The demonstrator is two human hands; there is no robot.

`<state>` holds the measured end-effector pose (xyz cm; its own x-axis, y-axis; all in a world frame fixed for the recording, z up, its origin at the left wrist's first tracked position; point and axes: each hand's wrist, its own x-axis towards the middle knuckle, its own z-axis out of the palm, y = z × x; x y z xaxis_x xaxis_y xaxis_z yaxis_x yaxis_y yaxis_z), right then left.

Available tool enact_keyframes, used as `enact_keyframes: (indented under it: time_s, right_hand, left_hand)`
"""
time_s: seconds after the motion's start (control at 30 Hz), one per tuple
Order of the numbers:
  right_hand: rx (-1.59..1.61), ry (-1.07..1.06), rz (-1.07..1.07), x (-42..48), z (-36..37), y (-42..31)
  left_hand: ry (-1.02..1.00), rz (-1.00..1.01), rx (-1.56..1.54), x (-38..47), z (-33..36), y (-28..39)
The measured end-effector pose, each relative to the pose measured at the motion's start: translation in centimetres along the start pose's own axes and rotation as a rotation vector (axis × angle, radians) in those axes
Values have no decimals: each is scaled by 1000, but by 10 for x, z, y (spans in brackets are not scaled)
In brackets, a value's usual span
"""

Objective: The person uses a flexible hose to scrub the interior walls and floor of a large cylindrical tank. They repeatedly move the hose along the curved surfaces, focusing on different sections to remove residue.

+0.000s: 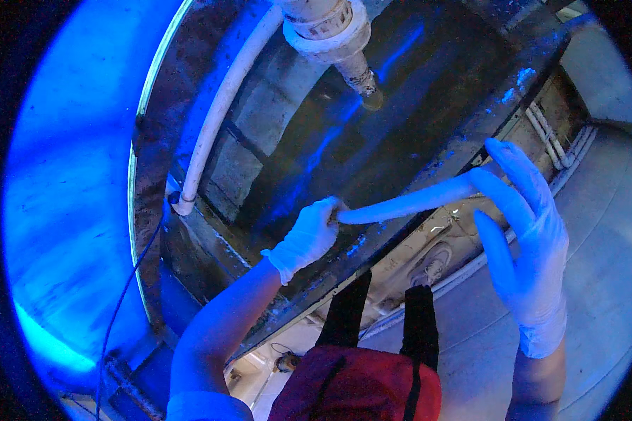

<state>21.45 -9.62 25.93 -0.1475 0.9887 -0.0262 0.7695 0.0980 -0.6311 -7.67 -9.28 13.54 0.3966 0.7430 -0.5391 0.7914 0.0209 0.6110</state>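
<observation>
My left hand [310, 229], in a white glove, is closed around the near end of a long pale tube-like piece [405, 202]. The piece stretches up and to the right above the rim of a dark tank. At its other end is my gloved right hand [532, 237], thumb and fingers spread apart. The tube's tip passes behind those fingers, and whether they touch it is hard to tell. Dark liquid [389, 142] with a blue light reflection lies in the tank beyond both hands.
A white pipe fitting [329, 42] points down over the liquid. A pale pipe [218, 110] runs along the tank's left side, and a thin cable [116, 310] hangs there. Before my legs is the tank's near rim [358, 252]. White pipes [574, 152] run low at the right.
</observation>
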Motion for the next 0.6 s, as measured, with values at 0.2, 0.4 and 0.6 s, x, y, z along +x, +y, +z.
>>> enact_keyframes:
  time_s: [0.2, 0.4, 0.6]
  right_hand:
    - [23, 94, 27, -23, 5, -4]
    - [183, -66, 267, -87, 43, 7]
    - [325, -365, 566, -160, 81, 10]
  left_hand:
    - [-52, -527, -831, 1, 0, -13]
    - [-57, -663, -866, 6, 5, -15]
    - [26, -698, -893, 2, 7, -19]
